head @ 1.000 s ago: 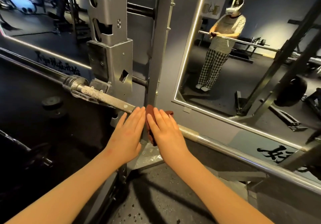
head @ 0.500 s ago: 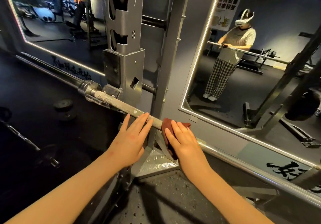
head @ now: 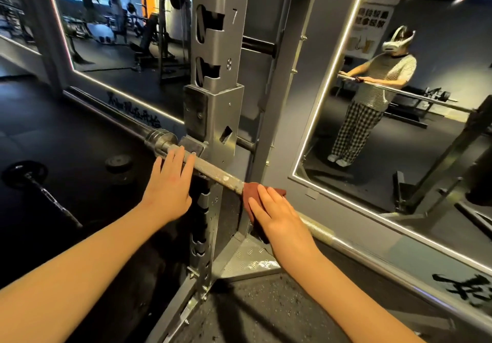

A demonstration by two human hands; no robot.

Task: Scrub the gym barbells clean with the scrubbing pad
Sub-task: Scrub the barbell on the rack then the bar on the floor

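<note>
Left hand (head: pixel 170 183) lies flat on the bar (head: pixel 213 170) at the rack (head: pixel 213 108) to steady it; right hand (head: pixel 277 209), fingers straight, presses the pad (head: pixel 251 191) draped over the bar: stroke firmly along the knurl.

Outstretched, left hand (head: pixel 170 191) and right hand (head: pixel 277 213) lie palms down.
</note>
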